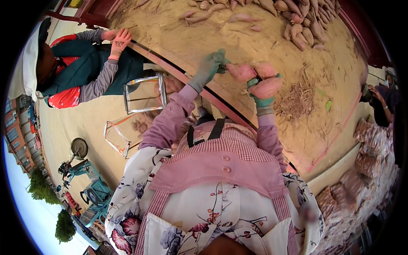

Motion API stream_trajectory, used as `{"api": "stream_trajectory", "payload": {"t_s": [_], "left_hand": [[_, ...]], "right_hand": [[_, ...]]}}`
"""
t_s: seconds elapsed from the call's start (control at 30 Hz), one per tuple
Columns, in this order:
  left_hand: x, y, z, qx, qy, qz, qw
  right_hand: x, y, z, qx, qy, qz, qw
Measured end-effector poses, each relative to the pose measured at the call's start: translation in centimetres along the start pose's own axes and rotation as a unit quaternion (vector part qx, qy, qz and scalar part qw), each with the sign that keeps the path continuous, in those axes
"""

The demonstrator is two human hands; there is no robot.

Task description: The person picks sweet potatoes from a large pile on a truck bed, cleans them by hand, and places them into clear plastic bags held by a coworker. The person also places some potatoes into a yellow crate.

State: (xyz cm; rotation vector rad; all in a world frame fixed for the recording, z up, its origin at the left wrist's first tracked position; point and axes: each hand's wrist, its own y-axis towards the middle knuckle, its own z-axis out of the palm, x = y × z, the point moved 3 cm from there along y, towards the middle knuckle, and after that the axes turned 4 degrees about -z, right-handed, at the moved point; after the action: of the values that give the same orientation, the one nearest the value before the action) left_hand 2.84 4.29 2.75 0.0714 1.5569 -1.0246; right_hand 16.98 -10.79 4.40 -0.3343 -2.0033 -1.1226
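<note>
My left hand (213, 66), in a grey-green glove, is at the thin root end of a sweet potato (240, 72); motion blur hides whether its fingers grip it. My right hand (262, 99), gloved in green, holds sweet potatoes in a bunch: one (266, 88) lies across the palm, another (265, 69) sits just beyond it, and the first points towards my left hand. Both hands are above a soil-strewn truck bed or platform (248, 41). A heap of sweet potatoes (310, 19) lies at the far right, with loose ones along the far edge.
A metal-edged rim (191, 79) runs in front of my body. At the left stands a co-worker (86, 67) in pink gloves, hands on the rim, near open bag frames (145, 95). Dry roots (296, 98) lie right of my hands. Filled sacks (344, 197) and another person (381, 102) are at the right.
</note>
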Motion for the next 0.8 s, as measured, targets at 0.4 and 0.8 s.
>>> {"api": "stream_trajectory", "payload": {"t_s": [0.4,0.8], "left_hand": [[-3.5,-0.1,1.7,0.141,0.664,0.378,0.630],[-2.1,2.3,2.7,0.122,0.410,0.103,0.898]], "right_hand": [[-2.8,-2.1,1.4,0.093,-0.089,-0.050,0.990],[-8.6,-4.7,-0.9,-0.012,-0.307,0.004,0.952]]}}
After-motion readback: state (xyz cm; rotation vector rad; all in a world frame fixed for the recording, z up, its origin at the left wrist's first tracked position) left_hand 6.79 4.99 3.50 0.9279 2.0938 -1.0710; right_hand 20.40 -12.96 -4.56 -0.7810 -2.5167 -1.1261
